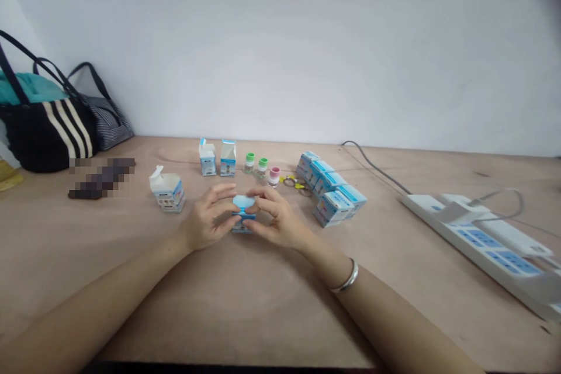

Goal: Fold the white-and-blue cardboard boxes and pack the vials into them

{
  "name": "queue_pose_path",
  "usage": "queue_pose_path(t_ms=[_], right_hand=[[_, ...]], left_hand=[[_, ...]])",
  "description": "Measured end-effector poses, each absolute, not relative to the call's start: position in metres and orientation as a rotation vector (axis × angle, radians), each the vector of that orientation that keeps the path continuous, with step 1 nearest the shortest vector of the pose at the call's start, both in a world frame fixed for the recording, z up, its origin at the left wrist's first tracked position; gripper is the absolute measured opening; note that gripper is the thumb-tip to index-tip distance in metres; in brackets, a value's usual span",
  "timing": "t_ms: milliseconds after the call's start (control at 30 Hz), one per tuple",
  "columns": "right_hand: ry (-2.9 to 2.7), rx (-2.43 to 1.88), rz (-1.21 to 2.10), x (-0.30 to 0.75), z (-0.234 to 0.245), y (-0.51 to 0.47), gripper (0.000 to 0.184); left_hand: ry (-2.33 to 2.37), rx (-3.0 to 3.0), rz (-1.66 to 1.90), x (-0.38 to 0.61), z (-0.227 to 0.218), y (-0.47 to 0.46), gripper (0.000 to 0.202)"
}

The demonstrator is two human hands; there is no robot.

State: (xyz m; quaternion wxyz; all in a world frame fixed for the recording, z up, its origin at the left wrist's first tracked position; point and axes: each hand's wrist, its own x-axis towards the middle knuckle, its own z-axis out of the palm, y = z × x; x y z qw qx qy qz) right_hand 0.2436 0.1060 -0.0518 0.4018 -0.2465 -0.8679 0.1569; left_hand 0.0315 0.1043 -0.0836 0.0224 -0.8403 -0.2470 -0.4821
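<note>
the left hand [205,216] and the right hand [276,219] are brought together at the centre of the view, over a light wooden table top [79,257]. the fingers of both hands are curved inward, not spread, and a pale blue oval piece [243,202] is held between the fingertips. a small blue-and-white carton [242,225] is seen directly below that piece, partly hidden by the fingers; whether the carton is gripped as well cannot be told. a polished silver bangle [348,276] is worn on the right wrist.

at 10 o'clock from the hands, two open blue-and-white cartons [207,158] are stood upright, and a third open carton [167,190] is placed at 9 o'clock. at 12 o'clock, two small green-capped bottles [249,162] and a pink-capped bottle [274,176] are lined up. at 2 o'clock, a cluster of closed blue-and-white cartons [332,208] is packed together, with small yellow-and-dark rings [293,183] beside it. a white power strip [477,239] is laid at 3 o'clock, its grey cable [372,166] running toward the wall. a black bag with white stripes [44,134] and a grey striped bag [107,123] are set farther off at 10 o'clock.
</note>
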Motion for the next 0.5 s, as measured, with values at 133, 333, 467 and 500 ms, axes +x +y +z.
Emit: queue_pose_path(t_ms=[133, 333, 467, 500], right_hand=[[-2.244, -0.614, 0.374, 0.238, -0.053, 0.109, 0.015], [-2.324, -0.78, 0.272, 0.236, -0.046, 0.108, 0.023], [-2.265, -1.091, -0.043, 0.258, -0.023, 0.115, 0.03], [-2.223, -1.19, -0.115, 0.266, -0.017, 0.118, 0.03]], left_hand=[[-0.79, -2.558, -1.492, 0.032, -0.083, 0.103, 0.017], [-0.9, -2.513, -1.357, 0.03, -0.083, 0.099, 0.025], [-0.869, -2.554, -1.309, 0.03, -0.084, 0.098, 0.032], [-0.864, -2.557, -1.308, 0.03, -0.084, 0.098, 0.03]])
